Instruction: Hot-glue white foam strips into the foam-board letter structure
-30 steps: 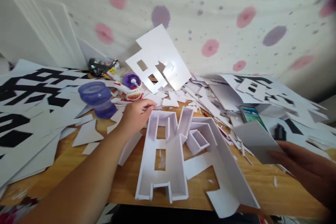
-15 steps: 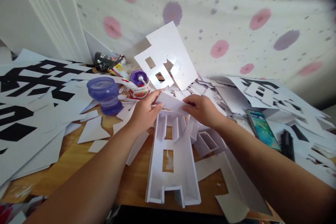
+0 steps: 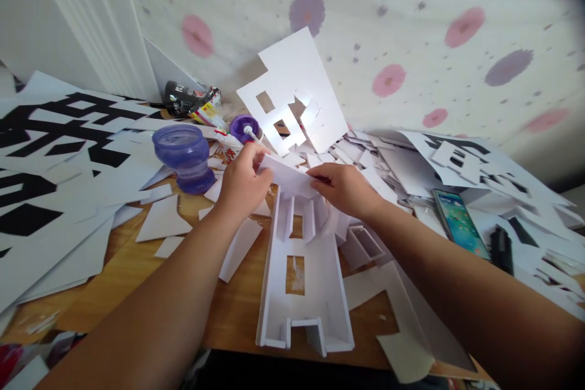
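Observation:
Between my hands is a flat white panel (image 3: 289,175), held over the far end of a white box-like structure (image 3: 315,274). My left hand (image 3: 247,178) pinches the panel's left end between thumb and fingers. The fingers of my right hand (image 3: 342,187) grip its right end. The structure lies on the wooden table, with raised side walls, inner partitions at the far end, two rectangular openings in its base and a notch at the near end. Whether the panel touches the walls is hard to tell.
A purple cup (image 3: 183,158) and a white tub (image 3: 228,149) stand left. Behind leans a cut white sheet (image 3: 304,79). A phone (image 3: 461,224) and a black tool (image 3: 501,250) lie right. White scraps (image 3: 165,218) and black-patterned sheets (image 3: 41,195) spread around.
My left hand has moved slightly left and now covers more of the white tub. The panel has shifted slightly left and closer to the structure's far end. The camera view has shifted a little.

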The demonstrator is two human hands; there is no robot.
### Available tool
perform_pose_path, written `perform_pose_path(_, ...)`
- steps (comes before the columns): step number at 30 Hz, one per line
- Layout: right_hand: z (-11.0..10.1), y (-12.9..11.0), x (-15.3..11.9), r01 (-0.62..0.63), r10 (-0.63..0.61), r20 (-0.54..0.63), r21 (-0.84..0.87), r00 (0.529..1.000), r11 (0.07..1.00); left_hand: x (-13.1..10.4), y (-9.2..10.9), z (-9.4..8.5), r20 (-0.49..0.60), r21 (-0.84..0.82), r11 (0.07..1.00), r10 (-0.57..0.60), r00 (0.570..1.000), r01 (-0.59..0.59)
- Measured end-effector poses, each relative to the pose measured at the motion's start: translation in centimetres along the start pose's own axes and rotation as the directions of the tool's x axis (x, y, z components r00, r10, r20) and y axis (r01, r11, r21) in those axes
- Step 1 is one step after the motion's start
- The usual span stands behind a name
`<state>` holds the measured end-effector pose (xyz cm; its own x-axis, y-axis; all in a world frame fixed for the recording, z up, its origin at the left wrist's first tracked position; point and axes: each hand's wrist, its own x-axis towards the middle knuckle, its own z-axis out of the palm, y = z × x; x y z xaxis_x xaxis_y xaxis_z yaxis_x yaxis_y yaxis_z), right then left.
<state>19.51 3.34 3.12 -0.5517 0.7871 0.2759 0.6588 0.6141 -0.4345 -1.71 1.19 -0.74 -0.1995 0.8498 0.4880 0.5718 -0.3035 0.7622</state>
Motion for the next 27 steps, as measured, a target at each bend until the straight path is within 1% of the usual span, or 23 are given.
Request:
perform_pose_path(1,-0.01,-0.2,0.05,0.012,-0.012,0.006,-0.011,1.0,1.0,0.02,0.12,-0.09,-0.012,0.027,0.999,0.032,0.999,-0.032)
perform_pose_path(3,-0.05,-0.49,0.16,0.03,-0.029,0.018,-0.033,0.999,0.999,0.02,0.38,-0.26,0.003,0.069,0.987,0.147,0.989,-0.147)
perform_pose_path(5,-0.09,-0.64,0.28,0.041,-0.039,0.027,-0.053,0.999,0.998,-0.07,0.62,-0.39,0.034,0.089,0.956,0.276,0.961,-0.278)
perform_pose_path(7,-0.11,-0.7,0.37,0.048,-0.046,0.036,-0.069,0.998,0.996,-0.19,0.74,-0.43,0.067,0.101,0.931,0.345,0.936,-0.35)
perform_pose_path(12,-0.08,-0.83,0.36,0.055,-0.05,0.05,-0.09,0.997,0.994,-0.23,0.59,-0.4,0.12,0.161,0.929,0.316,0.941,-0.333)
perform_pose_path(17,-0.16,-1.01,0.24,0.061,-0.056,0.057,-0.097,0.997,0.993,-0.06,0.41,-0.45,0.121,0.173,0.919,0.338,0.933,-0.355)
perform_pose_path(22,-0.1,-1.04,0.16,0.065,-0.059,0.059,-0.099,0.997,0.993,0.12,0.23,-0.57,0.172,0.16,0.911,0.354,0.919,-0.38)
perform_pose_path(25,0.05,-0.92,0.16,0.074,-0.069,0.056,-0.091,0.996,0.993,0.33,0.22,-0.79,0.211,0.158,0.923,0.315,0.925,-0.35)
perform_pose_path(27,-0.09,-0.69,0.12,0.073,-0.07,0.034,-0.078,0.997,0.994,0.47,0.31,-0.98,0.238,0.147,0.943,0.259,0.936,-0.299)
